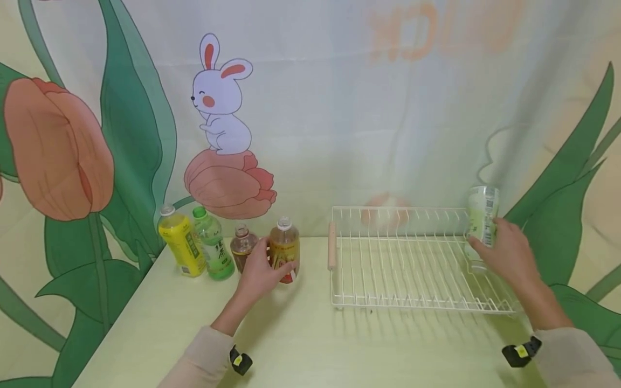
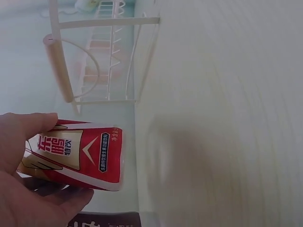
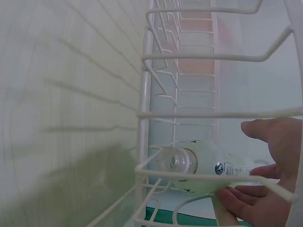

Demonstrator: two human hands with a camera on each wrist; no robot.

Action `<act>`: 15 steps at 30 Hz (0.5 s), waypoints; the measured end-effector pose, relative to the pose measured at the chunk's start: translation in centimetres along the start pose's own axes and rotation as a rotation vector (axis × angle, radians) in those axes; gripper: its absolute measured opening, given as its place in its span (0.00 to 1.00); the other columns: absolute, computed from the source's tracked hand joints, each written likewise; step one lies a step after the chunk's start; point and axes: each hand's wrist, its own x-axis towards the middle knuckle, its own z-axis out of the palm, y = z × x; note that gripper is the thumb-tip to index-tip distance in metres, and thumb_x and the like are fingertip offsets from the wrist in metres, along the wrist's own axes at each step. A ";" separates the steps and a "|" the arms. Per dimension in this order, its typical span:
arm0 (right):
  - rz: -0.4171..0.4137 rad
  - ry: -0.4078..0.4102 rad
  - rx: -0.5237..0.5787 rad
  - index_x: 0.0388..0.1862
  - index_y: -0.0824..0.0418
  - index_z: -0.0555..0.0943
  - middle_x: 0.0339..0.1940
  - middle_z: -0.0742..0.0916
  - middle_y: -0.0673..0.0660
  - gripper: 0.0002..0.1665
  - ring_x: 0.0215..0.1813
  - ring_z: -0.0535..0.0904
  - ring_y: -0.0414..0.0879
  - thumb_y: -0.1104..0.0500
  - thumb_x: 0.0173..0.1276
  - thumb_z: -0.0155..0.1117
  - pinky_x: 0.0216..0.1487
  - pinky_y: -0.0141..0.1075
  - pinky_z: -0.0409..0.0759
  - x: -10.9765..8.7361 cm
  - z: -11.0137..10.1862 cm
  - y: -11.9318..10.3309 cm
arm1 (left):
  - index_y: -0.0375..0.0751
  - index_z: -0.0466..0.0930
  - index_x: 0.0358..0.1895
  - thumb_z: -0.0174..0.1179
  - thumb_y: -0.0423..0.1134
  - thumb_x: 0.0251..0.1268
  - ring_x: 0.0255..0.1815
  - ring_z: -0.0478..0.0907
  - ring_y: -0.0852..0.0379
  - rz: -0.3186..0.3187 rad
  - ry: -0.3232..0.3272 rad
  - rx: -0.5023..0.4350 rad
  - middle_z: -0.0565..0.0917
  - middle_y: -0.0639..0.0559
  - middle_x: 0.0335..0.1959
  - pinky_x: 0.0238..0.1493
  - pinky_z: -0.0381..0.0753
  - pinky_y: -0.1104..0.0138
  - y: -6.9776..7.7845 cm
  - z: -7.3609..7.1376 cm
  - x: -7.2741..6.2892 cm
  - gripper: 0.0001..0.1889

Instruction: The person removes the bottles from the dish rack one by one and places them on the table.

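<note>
My left hand (image 1: 259,272) grips an energy drink bottle (image 1: 284,245) with a red and gold label, thumb on one side and fingers on the other. In the left wrist view the base of this bottle (image 2: 102,153) seems slightly off the tabletop. At the right end of the white wire rack (image 1: 402,310), a pale green-white bottle (image 1: 482,215) stands neck down. My right hand (image 1: 509,256) is beside it. In the right wrist view the thumb is apart from this bottle (image 3: 206,165), while the fingers (image 3: 236,201) lie against or close to it.
Left of my left hand stand a dark-labelled bottle (image 1: 242,245), a green-capped bottle (image 1: 213,245) and a yellow bottle (image 1: 181,240). The rack has a wooden handle (image 1: 332,246) on its left end. A printed curtain (image 1: 310,108) hangs behind the table (image 1: 310,345).
</note>
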 end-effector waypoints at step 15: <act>-0.001 -0.090 0.054 0.78 0.87 0.44 0.55 0.71 0.87 0.60 0.45 0.79 0.74 0.51 0.74 0.71 0.32 0.55 0.84 0.9 1.7 0.0 | 0.33 0.65 0.73 0.77 0.47 0.65 0.65 0.79 0.41 -0.008 -0.064 0.026 0.78 0.39 0.65 0.67 0.80 0.43 -1.9 0.6 -0.1 0.42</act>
